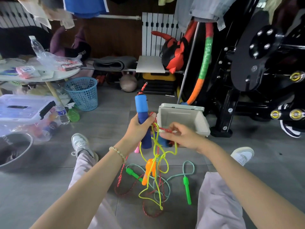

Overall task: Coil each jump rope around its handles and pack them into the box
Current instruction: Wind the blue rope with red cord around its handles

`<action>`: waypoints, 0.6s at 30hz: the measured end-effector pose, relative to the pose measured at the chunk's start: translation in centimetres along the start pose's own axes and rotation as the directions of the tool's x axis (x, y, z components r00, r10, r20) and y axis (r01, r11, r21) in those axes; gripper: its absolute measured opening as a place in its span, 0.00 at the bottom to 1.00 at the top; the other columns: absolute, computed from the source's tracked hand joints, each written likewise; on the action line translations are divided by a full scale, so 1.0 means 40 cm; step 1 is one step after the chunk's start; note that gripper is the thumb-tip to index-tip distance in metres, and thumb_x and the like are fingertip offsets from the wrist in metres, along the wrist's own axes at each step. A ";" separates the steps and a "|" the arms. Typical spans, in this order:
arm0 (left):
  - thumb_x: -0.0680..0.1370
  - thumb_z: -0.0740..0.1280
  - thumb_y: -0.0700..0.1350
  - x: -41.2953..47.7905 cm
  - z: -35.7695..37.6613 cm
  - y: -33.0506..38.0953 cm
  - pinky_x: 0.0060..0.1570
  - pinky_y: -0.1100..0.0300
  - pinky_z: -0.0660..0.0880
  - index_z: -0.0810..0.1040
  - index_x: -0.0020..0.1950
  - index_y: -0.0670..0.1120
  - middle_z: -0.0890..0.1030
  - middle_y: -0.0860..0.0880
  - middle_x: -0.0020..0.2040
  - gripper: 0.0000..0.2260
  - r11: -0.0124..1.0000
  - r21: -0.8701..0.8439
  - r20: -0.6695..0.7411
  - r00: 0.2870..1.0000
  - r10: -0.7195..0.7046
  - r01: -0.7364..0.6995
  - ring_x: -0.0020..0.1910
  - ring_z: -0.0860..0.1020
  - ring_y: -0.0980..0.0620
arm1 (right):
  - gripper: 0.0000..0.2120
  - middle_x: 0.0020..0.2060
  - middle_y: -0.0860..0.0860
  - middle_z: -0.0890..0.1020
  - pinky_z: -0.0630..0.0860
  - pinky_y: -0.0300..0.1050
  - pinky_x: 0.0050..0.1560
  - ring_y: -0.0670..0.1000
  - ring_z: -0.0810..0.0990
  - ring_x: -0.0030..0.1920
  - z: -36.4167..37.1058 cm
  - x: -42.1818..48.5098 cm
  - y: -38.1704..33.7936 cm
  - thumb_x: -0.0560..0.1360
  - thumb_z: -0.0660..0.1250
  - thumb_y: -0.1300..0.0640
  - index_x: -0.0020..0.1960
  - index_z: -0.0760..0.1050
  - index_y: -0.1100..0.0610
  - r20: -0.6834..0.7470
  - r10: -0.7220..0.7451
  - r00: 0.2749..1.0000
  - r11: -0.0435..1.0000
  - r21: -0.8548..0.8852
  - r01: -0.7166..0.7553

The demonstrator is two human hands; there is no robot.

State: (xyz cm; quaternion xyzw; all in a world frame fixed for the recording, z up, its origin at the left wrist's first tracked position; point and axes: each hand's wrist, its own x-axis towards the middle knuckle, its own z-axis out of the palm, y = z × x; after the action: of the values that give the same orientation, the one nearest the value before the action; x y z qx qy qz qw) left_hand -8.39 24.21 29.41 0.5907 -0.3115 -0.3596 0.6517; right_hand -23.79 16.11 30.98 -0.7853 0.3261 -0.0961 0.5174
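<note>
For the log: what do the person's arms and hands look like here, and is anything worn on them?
Both arms are bare up to the frame edge, with no sleeves and no gloves. The left hand has a bracelet of pale round beads at its wrist. The right hand shows no bracelet, watch or ring that I can make out.

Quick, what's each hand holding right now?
Left hand: grips the blue handle.
Right hand: pinches the red rope.
</note>
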 end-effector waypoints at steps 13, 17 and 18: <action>0.77 0.68 0.45 0.008 -0.020 -0.018 0.34 0.61 0.74 0.71 0.42 0.45 0.74 0.51 0.30 0.08 0.980 -0.172 -0.096 0.989 -0.114 0.097 0.28 0.73 0.54 | 0.12 0.42 0.48 0.78 0.76 0.44 0.46 0.46 0.76 0.39 0.051 -0.027 0.064 0.70 0.70 0.48 0.40 0.69 0.53 0.049 -0.054 0.997 0.942 0.335 0.034; 0.79 0.66 0.43 -0.008 -0.006 -0.006 0.35 0.60 0.73 0.71 0.40 0.45 0.74 0.52 0.28 0.08 0.982 -0.171 0.009 0.996 -0.083 0.084 0.26 0.72 0.55 | 0.24 0.46 0.55 0.79 0.74 0.44 0.41 0.51 0.78 0.39 0.059 -0.009 0.071 0.68 0.65 0.39 0.53 0.70 0.56 0.062 0.206 0.977 0.740 0.643 -0.197; 0.79 0.66 0.43 -0.011 0.002 -0.003 0.36 0.60 0.72 0.71 0.40 0.45 0.73 0.52 0.28 0.08 0.984 -0.164 0.039 0.997 -0.068 0.074 0.27 0.72 0.55 | 0.25 0.45 0.56 0.80 0.73 0.44 0.38 0.52 0.77 0.38 0.065 -0.006 0.072 0.68 0.64 0.37 0.54 0.71 0.56 0.128 0.260 0.957 0.690 0.668 -0.277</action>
State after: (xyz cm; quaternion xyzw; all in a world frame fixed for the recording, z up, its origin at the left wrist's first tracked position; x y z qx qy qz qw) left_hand -8.68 24.53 29.32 0.5391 -0.2701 -0.4170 0.6801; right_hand -23.91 17.47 27.34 -0.4864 0.3734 -0.1227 0.7804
